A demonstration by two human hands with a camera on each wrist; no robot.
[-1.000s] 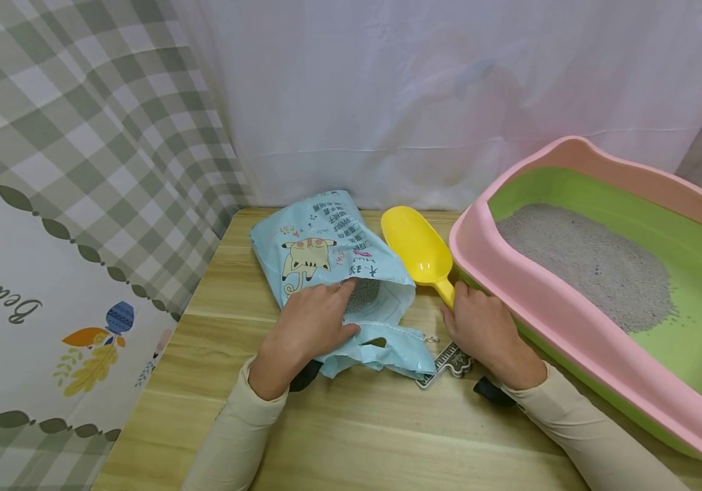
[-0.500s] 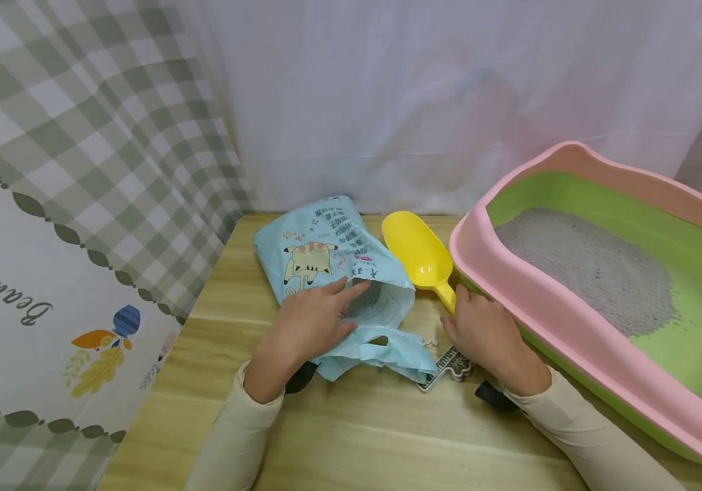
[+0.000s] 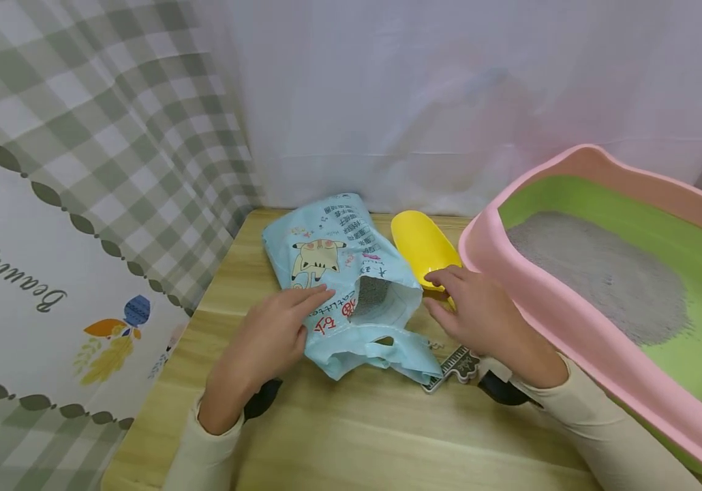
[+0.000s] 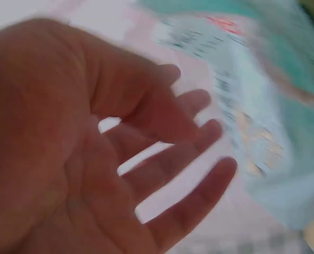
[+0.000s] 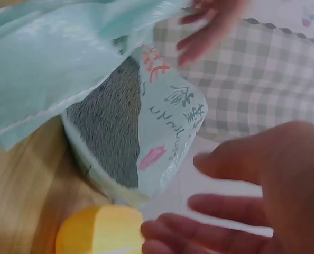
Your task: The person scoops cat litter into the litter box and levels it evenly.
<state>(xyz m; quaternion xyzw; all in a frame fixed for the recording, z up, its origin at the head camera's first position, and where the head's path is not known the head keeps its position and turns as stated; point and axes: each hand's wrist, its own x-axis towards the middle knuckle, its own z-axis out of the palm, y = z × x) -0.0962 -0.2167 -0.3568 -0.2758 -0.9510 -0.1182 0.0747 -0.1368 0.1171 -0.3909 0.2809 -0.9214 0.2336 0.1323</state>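
Note:
A light blue cat litter bag (image 3: 326, 259) lies on the table, its torn mouth toward me and grey litter (image 3: 371, 292) showing inside. My left hand (image 3: 265, 334) is at the bag's near left side, fingers extended over its printed face; the left wrist view shows nothing in the palm. To the right of the bag lies a yellow scoop (image 3: 421, 245). My right hand (image 3: 482, 310) hovers over the scoop's handle end, with the handle mostly hidden below it. In the right wrist view the fingers (image 5: 215, 227) are loosely spread near the scoop, gripping nothing.
At the right stands a pink-rimmed green litter box (image 3: 572, 320) with a grey heap of litter (image 3: 602, 273). A small grey ruler-like charm (image 3: 455, 365) lies by the bag's torn flap. White curtain (image 3: 388, 88) hangs behind the wooden table (image 3: 357, 436), checked cloth (image 3: 142, 136) at left.
My left hand has left the bag's mouth and drawn back to the left. My right hand has let go of the scoop's handle and risen over it. The scoop and bag stay put.

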